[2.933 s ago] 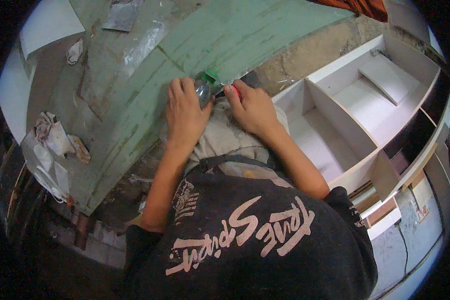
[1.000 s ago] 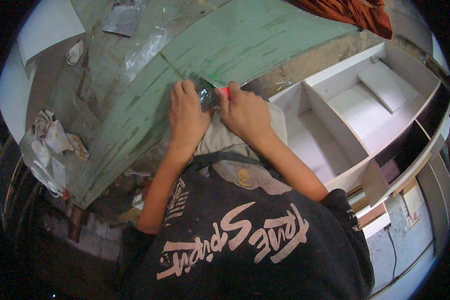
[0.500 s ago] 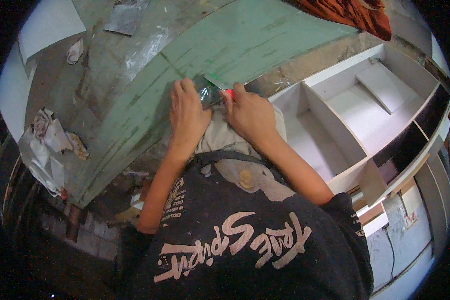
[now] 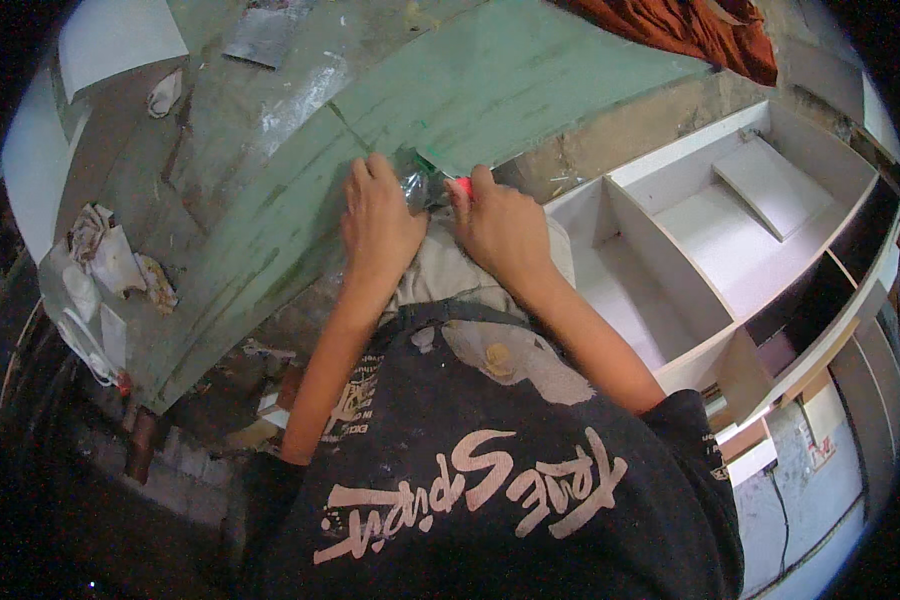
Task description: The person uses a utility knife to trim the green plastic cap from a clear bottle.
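Observation:
My right hand (image 4: 505, 225) is closed around the red handle of a knife (image 4: 459, 186). Its thin metal blade points up and to the left, over the green tabletop (image 4: 270, 230). Beside it my left hand (image 4: 380, 220) is closed, back upward, at the table's near edge. Shiny clear plastic (image 4: 415, 186) shows between the two hands, next to the left thumb and finger. How the left fingertips grip it is partly hidden. The blade tip lies close to the plastic; I cannot tell whether they touch.
At right stands a white open-fronted cabinet frame (image 4: 725, 310) with a loose white panel (image 4: 770, 185) inside. A rust-coloured cloth (image 4: 710, 35) hangs over the far edge. White rags (image 4: 115, 260) and plastic lie at left, with a grey plate (image 4: 258, 38) farther back.
The knife blade has tilted slightly, its tip shifting a little to the right. Both hands stay nearly in place, and the whole view has moved slightly.

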Tool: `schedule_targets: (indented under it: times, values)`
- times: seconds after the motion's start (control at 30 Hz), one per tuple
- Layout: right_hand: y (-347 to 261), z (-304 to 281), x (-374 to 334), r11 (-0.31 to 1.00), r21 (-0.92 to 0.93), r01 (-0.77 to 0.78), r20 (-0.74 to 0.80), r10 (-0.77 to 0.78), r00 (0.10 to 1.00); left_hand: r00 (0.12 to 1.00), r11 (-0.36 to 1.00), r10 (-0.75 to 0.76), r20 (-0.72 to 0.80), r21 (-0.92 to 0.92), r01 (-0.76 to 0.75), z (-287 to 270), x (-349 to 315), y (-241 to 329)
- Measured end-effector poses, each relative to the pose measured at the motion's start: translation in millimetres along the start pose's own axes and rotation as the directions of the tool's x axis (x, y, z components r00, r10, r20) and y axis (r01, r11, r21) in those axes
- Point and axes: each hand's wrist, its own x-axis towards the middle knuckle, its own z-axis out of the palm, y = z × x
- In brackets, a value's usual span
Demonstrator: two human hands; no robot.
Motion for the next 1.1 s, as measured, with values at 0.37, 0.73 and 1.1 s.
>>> schedule_targets:
  times: [0.37, 0.73, 1.1]
  values:
    - [-3, 8, 14, 0.996, -0.007, 0.093, -0.106, -0.094, 0.99, 0.995, 1.0, -0.016, -0.097, 0.018, 0.017, 7, -1, -2]
    - [13, 5, -7, 0.999, -0.016, 0.051, -0.106, -0.052, 0.993, 0.998, 0.998, -0.049, -0.038, 0.044, 0.051, 2, -3, 6]
    - [13, 11, 5, 0.996, 0.043, 0.075, -0.088, -0.071, 0.994, 0.991, 0.999, 0.005, -0.135, 0.034, -0.001, 16, -1, 1]
